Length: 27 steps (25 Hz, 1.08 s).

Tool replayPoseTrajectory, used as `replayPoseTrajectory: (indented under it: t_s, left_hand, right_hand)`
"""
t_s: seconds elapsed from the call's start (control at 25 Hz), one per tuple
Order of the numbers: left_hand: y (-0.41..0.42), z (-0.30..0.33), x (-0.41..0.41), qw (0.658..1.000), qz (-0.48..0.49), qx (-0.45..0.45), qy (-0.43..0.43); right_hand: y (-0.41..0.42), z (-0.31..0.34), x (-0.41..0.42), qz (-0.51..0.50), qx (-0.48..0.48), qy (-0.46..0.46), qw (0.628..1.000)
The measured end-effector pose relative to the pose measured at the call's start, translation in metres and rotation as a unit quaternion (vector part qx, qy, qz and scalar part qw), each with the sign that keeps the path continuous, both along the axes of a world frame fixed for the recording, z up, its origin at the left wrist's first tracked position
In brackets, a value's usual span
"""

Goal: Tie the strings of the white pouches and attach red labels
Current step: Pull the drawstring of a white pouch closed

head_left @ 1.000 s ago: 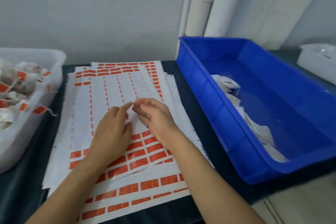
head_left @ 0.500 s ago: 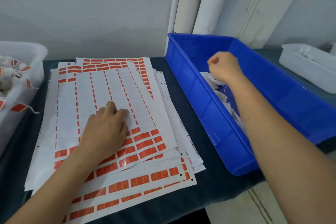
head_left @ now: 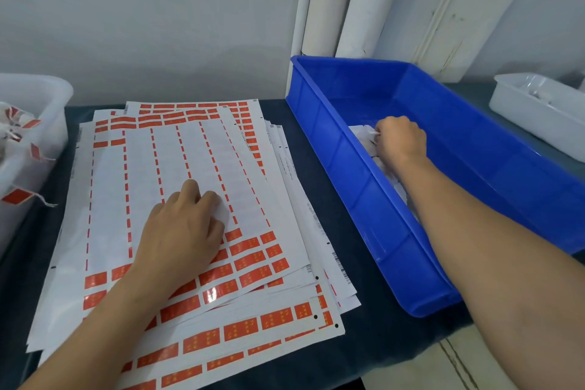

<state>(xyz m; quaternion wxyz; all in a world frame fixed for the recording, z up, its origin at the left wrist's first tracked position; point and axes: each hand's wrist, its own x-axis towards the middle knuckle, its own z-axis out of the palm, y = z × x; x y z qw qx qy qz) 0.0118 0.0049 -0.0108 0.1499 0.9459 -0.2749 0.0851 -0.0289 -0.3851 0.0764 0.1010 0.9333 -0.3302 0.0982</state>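
gripping a white pouch (head_left: 364,136) inside the blue bin (head_left: 493,174), right hand (head_left: 400,139) has fingers curled round the cloth. left of the bin, left hand (head_left: 185,228) rests on the red label sheets (head_left: 202,168), fingers loosely bent, holding nothing. further left of the bin, a white tub (head_left: 47,98) of labelled pouches on the bench (head_left: 373,336).

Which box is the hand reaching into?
The big blue bin, the only blue one. The right hand is inside it, gripping a white pouch. The two white tubs, far left and far right, have no hand in them.
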Motion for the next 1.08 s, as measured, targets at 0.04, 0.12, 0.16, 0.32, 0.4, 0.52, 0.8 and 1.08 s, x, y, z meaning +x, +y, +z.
replayPoseTrajectory:
  t_s: [0.04,0.12,0.16,0.32,0.4,0.52,0.8,1.08]
  left_hand:
    - [0.000,-0.001,0.000,1.000,-0.001,-0.003,0.001]
    - [0.000,-0.001,0.001,1.000,-0.001,-0.004,0.002]
    - [0.001,-0.002,0.001,1.000,-0.001,-0.004,0.001]
    - [0.002,-0.002,0.000,1.000,-0.002,-0.016,0.001]
    - [0.002,0.000,-0.001,1.000,0.000,-0.029,0.011]
    - [0.004,0.003,-0.002,0.994,0.007,-0.098,0.044]
    - [0.008,0.024,-0.007,0.888,-0.027,-0.433,0.153]
    - [0.014,0.018,-0.003,0.867,0.021,-0.472,0.158]
  right_hand:
    - [0.002,0.002,0.000,0.002,-0.010,0.008,1.000]
    - [0.006,0.010,-0.001,0.004,-0.024,0.011,1.000]
    - [0.010,0.017,-0.001,0.002,-0.026,0.004,1.000]
    - [0.042,0.053,0.003,0.012,-0.009,-0.056,0.998]
    - [0.066,0.073,0.004,0.046,-0.011,-0.090,0.995]
    - [0.108,0.093,0.006,0.132,-0.031,-0.148,0.980]
    - [0.215,0.059,0.000,0.413,0.266,-0.148,0.858]
    - [0.246,-0.025,0.009,0.346,0.432,-0.192,0.811]
